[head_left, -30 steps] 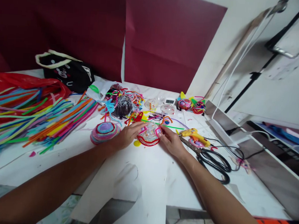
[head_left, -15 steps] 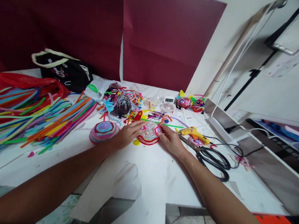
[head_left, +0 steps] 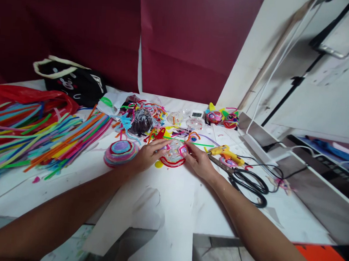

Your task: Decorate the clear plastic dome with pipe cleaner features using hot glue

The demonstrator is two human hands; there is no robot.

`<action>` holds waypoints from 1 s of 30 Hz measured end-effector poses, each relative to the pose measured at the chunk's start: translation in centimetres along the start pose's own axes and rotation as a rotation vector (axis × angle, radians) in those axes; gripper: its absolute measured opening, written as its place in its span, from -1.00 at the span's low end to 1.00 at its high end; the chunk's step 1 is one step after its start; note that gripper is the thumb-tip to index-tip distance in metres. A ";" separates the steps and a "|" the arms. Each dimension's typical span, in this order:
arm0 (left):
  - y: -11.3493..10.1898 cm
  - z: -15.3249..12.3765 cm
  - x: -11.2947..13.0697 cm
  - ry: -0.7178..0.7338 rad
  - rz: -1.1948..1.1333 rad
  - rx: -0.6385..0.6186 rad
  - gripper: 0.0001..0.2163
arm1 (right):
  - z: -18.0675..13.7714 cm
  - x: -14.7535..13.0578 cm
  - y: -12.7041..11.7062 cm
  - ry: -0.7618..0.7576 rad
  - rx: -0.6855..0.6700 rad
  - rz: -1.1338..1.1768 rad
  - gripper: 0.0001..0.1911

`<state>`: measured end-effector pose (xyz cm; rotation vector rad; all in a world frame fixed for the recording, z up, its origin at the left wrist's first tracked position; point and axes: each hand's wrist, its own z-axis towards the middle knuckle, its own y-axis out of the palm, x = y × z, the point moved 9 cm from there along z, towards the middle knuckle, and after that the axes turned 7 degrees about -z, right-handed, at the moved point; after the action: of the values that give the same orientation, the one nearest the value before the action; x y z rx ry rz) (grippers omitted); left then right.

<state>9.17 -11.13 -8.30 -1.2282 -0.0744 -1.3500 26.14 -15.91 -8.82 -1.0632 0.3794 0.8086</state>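
Note:
Between my hands is a clear round plastic piece (head_left: pixel 176 151), like a half ball, with a red pipe cleaner (head_left: pixel 172 164) curved along its near edge. Pink-and-white angled pieces sit at its two sides. My left hand (head_left: pixel 149 154) grips the left side, fingers together. On the right side, my right hand (head_left: pixel 200 160) pinches the edge by a pink piece (head_left: pixel 182 150). A coiled pipe-cleaner dome (head_left: pixel 120 151) in pink, blue and red lies beside my left wrist. Black-handled scissors (head_left: pixel 249 184) and a yellow glue gun (head_left: pixel 225 151) lie right of my right hand.
Loose pipe cleaners (head_left: pixel 64 139) spread over the left of the table, near a black bag (head_left: pixel 73 83). Behind my hands lie a tangled pile (head_left: pixel 152 113), clear domes (head_left: pixel 194 124), a small digital display (head_left: pixel 196 114) and decorated balls (head_left: pixel 222 117). Cut paper (head_left: pixel 168 232) overhangs the front edge.
The view has shifted slightly. Both hands keep their grip on the clear plastic piece; the left fingertips sit slightly differently at its left pink piece.

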 end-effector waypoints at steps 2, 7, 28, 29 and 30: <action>0.0 0.0 0.1 -0.003 0.007 -0.001 -0.50 | 0.0 -0.1 -0.1 -0.005 0.000 0.004 -0.50; 0.2 -0.1 0.3 -0.006 0.019 -0.023 -0.53 | -0.1 -0.1 -0.1 -0.015 0.004 0.009 -0.49; 0.6 -0.2 0.4 -0.027 -0.002 -0.034 -0.54 | -0.3 -1.3 0.1 -0.095 0.005 -0.061 -0.53; 0.7 -0.2 0.3 -0.028 -0.002 -0.035 -0.54 | -0.3 -1.4 0.1 -0.098 0.006 -0.067 -0.53; 0.7 -0.2 0.3 -0.033 -0.001 -0.037 -0.54 | -0.3 -1.4 0.1 -0.100 0.006 -0.071 -0.53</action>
<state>9.67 -11.65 -8.61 -1.2818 -0.0733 -1.3380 25.15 -16.69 -8.13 -1.0209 0.2575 0.7932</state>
